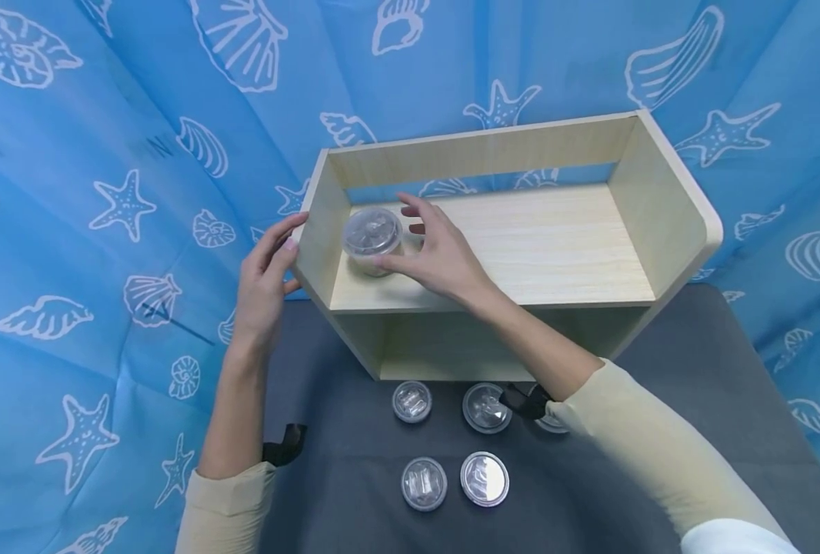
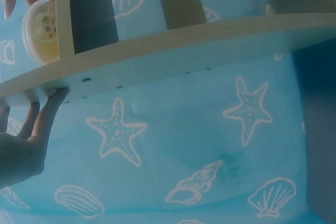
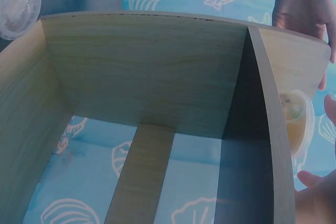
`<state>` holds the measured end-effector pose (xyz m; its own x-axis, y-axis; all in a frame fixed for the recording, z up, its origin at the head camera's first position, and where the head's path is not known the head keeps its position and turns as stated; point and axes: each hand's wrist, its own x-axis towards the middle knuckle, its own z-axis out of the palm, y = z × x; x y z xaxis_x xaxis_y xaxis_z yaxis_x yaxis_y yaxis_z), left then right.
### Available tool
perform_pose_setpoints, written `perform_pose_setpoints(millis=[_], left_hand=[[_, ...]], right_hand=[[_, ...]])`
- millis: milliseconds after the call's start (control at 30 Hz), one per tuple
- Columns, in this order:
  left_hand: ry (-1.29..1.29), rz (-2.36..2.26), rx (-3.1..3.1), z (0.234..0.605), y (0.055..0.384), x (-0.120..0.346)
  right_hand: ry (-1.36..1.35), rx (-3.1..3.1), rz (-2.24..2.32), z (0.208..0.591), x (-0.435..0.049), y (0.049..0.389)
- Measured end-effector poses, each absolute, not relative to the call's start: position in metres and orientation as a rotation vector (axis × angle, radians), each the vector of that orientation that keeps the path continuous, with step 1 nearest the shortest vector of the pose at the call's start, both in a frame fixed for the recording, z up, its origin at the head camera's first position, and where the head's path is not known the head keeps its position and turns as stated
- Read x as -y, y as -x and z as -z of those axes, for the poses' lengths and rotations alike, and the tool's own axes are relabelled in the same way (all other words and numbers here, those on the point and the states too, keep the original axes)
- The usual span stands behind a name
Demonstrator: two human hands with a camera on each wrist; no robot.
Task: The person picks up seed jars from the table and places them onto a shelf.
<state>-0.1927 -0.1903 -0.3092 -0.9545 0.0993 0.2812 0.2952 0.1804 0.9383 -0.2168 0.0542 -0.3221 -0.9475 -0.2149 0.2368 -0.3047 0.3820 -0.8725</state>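
Observation:
A small round plastic tub (image 1: 373, 235) with a clear lid and yellowish contents stands at the left end of the wooden shelf unit's (image 1: 541, 238) upper board. My right hand (image 1: 445, 250) is spread beside it, the thumb at the tub's near side and the fingers a little off its right side. The left wrist view shows the same tub (image 2: 43, 32) behind the board's edge. My left hand (image 1: 263, 281) is against the outside of the unit's left side panel (image 1: 323, 231); its fingertips (image 2: 59, 95) touch the panel's outer face.
On the dark grey tabletop (image 1: 341, 462) in front of the unit lie several round lidded tubs, among them a small one (image 1: 412, 402) and one with a white patch (image 1: 485, 478). The right forearm partly covers another tub (image 1: 551, 423). A blue shell-print curtain (image 1: 140, 231) hangs behind.

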Motion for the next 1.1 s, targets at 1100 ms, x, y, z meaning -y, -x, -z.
perform_pose_setpoints(millis=[1100], left_hand=[[0.396,1.947,2.222,0.314,0.193,0.189]], right_hand=[[-0.634,2.297,-1.791,0.334,-0.131,0.15]])
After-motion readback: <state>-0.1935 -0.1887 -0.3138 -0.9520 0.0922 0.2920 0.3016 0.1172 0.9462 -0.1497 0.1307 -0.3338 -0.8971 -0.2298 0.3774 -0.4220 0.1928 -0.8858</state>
